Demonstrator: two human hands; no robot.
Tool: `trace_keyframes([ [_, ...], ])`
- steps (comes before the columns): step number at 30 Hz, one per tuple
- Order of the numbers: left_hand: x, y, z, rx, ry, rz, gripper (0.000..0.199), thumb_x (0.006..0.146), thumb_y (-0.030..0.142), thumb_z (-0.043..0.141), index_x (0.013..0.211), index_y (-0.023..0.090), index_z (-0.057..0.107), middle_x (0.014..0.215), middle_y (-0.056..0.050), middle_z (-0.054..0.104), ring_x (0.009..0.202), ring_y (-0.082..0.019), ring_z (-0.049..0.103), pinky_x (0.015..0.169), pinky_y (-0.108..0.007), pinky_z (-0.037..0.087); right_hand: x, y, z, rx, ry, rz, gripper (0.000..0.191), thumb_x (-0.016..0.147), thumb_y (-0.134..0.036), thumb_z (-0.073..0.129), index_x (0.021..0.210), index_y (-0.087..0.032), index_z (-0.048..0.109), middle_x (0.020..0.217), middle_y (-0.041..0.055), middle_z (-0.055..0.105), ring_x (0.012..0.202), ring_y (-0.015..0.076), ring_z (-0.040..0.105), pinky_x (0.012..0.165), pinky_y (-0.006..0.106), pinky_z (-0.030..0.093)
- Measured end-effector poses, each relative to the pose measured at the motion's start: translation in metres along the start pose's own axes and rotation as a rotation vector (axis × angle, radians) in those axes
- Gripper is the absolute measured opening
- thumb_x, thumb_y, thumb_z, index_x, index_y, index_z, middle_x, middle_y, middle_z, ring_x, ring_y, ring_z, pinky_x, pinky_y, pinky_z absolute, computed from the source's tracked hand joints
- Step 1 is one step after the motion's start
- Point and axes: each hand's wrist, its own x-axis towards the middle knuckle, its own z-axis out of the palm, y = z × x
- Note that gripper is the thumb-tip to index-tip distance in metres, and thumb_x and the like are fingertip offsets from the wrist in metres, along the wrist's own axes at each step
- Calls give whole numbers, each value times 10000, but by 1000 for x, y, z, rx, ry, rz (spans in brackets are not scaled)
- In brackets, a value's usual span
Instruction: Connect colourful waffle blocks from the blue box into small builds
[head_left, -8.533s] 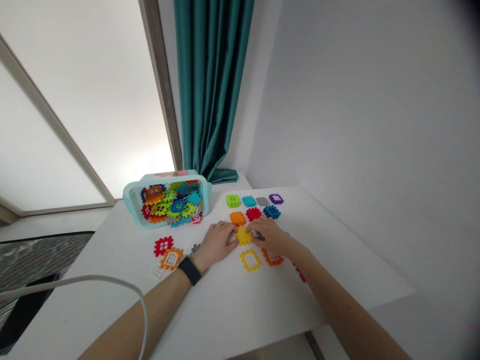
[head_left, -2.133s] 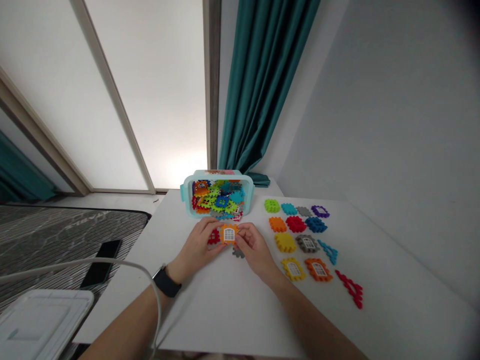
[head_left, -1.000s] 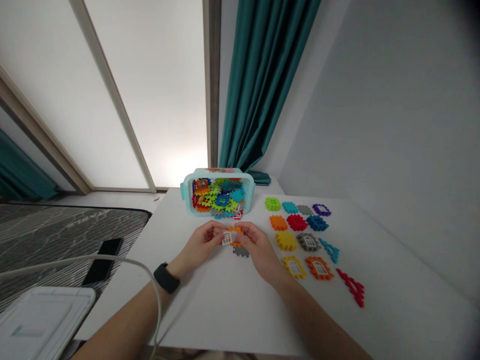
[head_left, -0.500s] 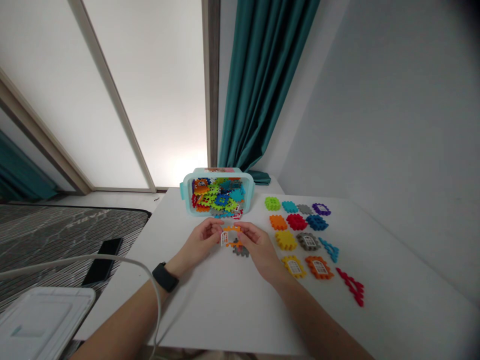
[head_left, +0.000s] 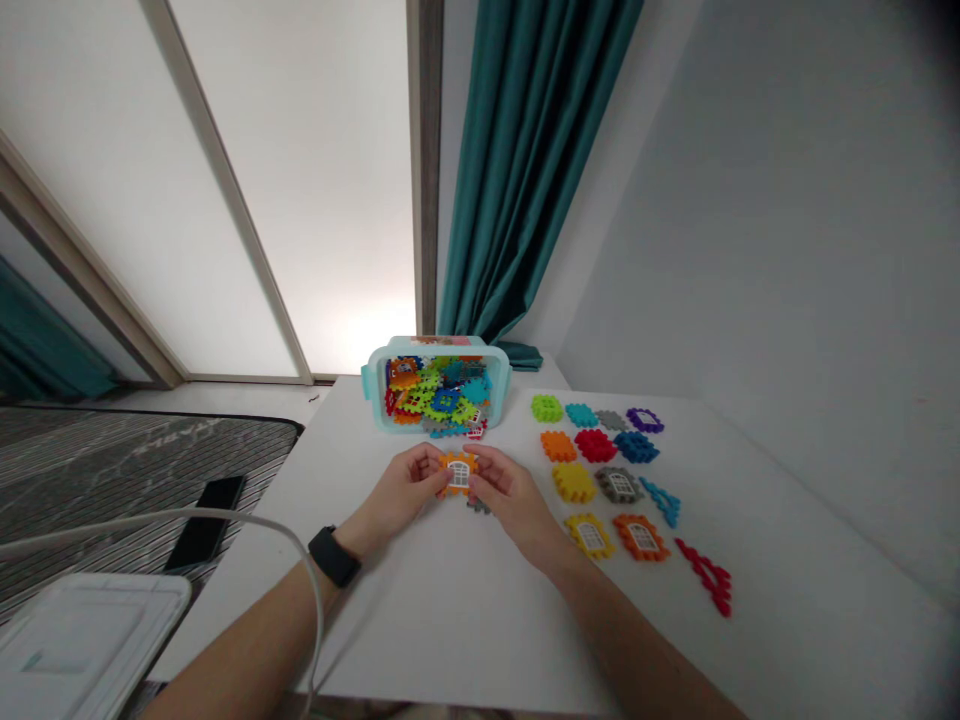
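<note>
Between my two hands is an orange toothed building tile [head_left: 458, 474] with a white window lattice set in its middle. My left hand [head_left: 411, 487] pinches its left edge, the thumb over the front. My right hand [head_left: 513, 492] grips the right edge with thumb and fingers. Below the tile, a grey toothed piece [head_left: 478, 507] shows on the table, partly hidden by the tile and my right hand. Just beyond my hands, a small red piece with a white lattice [head_left: 475, 432] lies at the mouth of the bin.
A pale teal bin [head_left: 370, 400] full of coloured tiles lies at the back of the white table [head_left: 420, 620]. Sorted stacks, including a yellow stack [head_left: 574, 483], stand at right, near a red lattice piece [head_left: 705, 577]. A white cable [head_left: 313, 580] crosses my left forearm.
The white window lattice, held apart at the left of the orange frame before, now sits inside it. The tile covers more of the grey piece.
</note>
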Motion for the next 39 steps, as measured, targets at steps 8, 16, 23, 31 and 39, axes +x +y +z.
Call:
trace_keyframes([
  [8,-3,10,1,46,16,6,275,845,416,675,853,146,621,690,7,624,650,-120,535,649,-244,397,5,7,-2,-35,24,-25,377,762,-280,688,1129,-225,618,828,-18,600,634,115,579,579,257,457],
  [16,-1,7,-2,2,64,-6,301,808,429,719,868,143,647,736,-9,645,659,-124,544,648,-247,419,0,5,-11,-458,13,-370,367,945,-200,444,1287,-258,564,1127,79,625,1011,202,632,864,377,546],
  [23,-1,6,-4,-144,23,-66,321,770,430,773,840,139,657,745,-8,629,665,-109,528,643,-231,410,-2,0,-20,-858,-48,-728,427,895,-112,525,1282,-282,585,1334,99,568,1263,244,525,1068,445,464],
  [31,-3,2,-3,-147,-57,-135,389,859,531,661,813,147,620,756,-33,633,664,-130,550,656,-269,432,0,2,-15,-683,14,-528,142,944,-249,525,984,-226,659,965,72,665,903,208,632,776,334,523],
  [39,-2,4,-4,-5,-73,-72,343,763,428,792,916,146,671,827,-28,654,706,-120,535,685,-263,423,3,-4,-11,-293,-22,15,363,898,-530,554,769,-193,590,566,-26,547,514,124,481,501,252,358],
])
